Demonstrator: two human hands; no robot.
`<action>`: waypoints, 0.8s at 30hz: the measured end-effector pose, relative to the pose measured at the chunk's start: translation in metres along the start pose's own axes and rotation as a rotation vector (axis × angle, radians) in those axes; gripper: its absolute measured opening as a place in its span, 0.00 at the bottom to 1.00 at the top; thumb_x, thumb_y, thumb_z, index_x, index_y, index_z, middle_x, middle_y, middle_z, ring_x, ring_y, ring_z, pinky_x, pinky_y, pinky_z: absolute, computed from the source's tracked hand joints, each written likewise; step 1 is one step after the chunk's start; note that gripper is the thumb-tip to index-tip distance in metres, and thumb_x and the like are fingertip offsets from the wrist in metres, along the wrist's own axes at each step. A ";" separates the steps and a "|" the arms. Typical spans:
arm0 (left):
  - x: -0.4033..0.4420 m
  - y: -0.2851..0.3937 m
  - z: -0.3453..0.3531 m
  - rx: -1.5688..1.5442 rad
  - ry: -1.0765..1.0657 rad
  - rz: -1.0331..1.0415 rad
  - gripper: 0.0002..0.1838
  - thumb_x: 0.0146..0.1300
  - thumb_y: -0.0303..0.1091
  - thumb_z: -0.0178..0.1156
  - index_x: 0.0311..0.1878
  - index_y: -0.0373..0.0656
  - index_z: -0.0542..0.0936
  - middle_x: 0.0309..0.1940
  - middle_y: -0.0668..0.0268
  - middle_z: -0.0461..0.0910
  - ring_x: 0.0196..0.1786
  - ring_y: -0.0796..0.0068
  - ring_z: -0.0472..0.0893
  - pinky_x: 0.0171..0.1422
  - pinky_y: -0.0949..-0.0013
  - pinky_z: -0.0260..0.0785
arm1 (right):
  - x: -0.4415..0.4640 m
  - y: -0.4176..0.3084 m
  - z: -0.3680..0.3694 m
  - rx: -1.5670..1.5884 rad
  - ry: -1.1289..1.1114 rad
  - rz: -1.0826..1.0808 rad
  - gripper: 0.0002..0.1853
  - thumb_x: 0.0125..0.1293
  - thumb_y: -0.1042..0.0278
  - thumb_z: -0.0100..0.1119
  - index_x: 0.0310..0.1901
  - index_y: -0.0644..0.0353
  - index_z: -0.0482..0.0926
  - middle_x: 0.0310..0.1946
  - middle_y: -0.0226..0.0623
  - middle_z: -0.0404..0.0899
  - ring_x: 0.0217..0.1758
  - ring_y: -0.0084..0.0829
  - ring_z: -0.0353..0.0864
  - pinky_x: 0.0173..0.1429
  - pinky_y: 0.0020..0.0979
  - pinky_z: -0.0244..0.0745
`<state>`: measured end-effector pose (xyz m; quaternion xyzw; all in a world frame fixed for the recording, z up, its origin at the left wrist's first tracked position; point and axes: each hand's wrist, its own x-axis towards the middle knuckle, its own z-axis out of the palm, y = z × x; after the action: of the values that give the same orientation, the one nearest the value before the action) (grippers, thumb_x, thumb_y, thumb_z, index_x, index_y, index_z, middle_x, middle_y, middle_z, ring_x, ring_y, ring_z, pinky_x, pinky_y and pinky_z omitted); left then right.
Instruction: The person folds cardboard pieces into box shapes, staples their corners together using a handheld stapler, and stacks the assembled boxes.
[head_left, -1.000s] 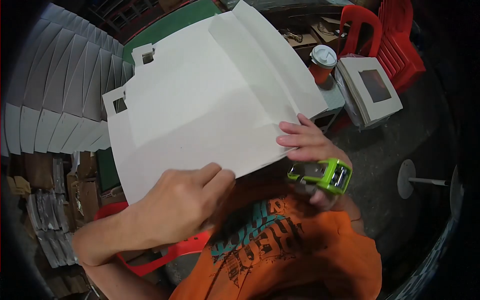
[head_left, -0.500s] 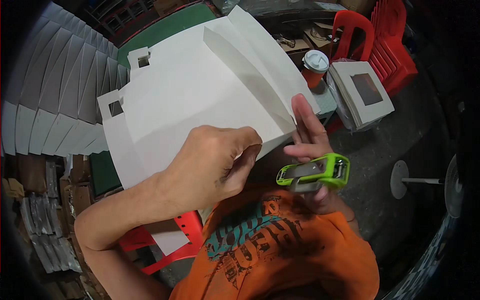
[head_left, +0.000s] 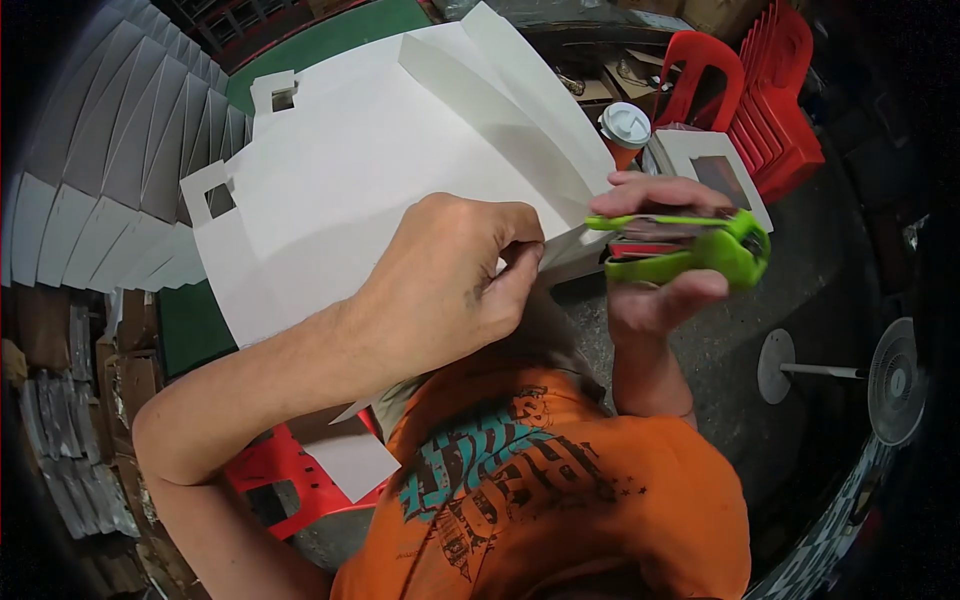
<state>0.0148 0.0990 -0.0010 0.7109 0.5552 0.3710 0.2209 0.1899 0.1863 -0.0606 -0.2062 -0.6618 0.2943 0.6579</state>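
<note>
A large white cardboard sheet (head_left: pixel 330 170) with folded-up flaps and square cut-outs lies in front of me. My left hand (head_left: pixel 455 265) is closed in a pinch at its near right corner, on the cardboard's edge; the fingertips are partly hidden. My right hand (head_left: pixel 650 300) holds a lime-green stapler (head_left: pixel 690 255) just right of that corner, with fingers over the top and thumb below. A red part shows between the stapler's arms, and the tool is a little blurred.
Stacked folded white boxes (head_left: pixel 110 150) stand at left. A lidded orange cup (head_left: pixel 625 130) and windowed box pieces (head_left: pixel 712 160) are at right, beside stacked red chairs (head_left: pixel 780 110). A white fan (head_left: pixel 893 380) stands farther right. A red stool (head_left: pixel 270 470) is below the table.
My right hand has turned the stapler and raised it, up and to the right, closing its fingers around it. My left hand has shifted slightly right and up, still pinching at the corner.
</note>
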 end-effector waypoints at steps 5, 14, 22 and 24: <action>-0.001 -0.002 0.001 0.015 0.011 0.021 0.04 0.65 0.23 0.62 0.38 0.33 0.85 0.19 0.56 0.80 0.20 0.75 0.77 0.26 0.67 0.69 | -0.003 0.005 0.012 -0.021 -0.080 -0.014 0.55 0.69 0.12 0.20 0.45 0.68 0.74 0.36 0.42 0.82 0.43 0.36 0.82 0.60 0.46 0.78; -0.004 0.004 0.001 0.071 -0.018 0.069 0.04 0.63 0.21 0.62 0.37 0.34 0.85 0.19 0.54 0.79 0.18 0.66 0.77 0.26 0.66 0.68 | -0.009 0.014 0.008 -0.189 -0.129 0.046 0.54 0.70 0.12 0.17 0.46 0.65 0.73 0.35 0.40 0.80 0.42 0.34 0.79 0.57 0.41 0.75; -0.003 0.000 0.004 0.051 0.042 0.055 0.05 0.63 0.23 0.62 0.37 0.33 0.85 0.19 0.53 0.79 0.19 0.65 0.79 0.27 0.65 0.70 | -0.003 0.002 0.023 -0.104 -0.143 -0.071 0.51 0.73 0.15 0.21 0.42 0.64 0.75 0.33 0.38 0.77 0.39 0.32 0.78 0.65 0.54 0.76; -0.003 0.000 0.006 0.063 0.044 0.064 0.05 0.63 0.23 0.62 0.38 0.32 0.86 0.20 0.52 0.80 0.19 0.64 0.81 0.27 0.64 0.71 | -0.007 0.006 0.025 -0.077 -0.121 -0.053 0.49 0.73 0.16 0.23 0.42 0.64 0.75 0.33 0.38 0.77 0.39 0.32 0.78 0.64 0.54 0.76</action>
<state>0.0189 0.0966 -0.0053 0.7267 0.5481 0.3756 0.1743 0.1647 0.1830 -0.0692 -0.1956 -0.7163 0.2630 0.6161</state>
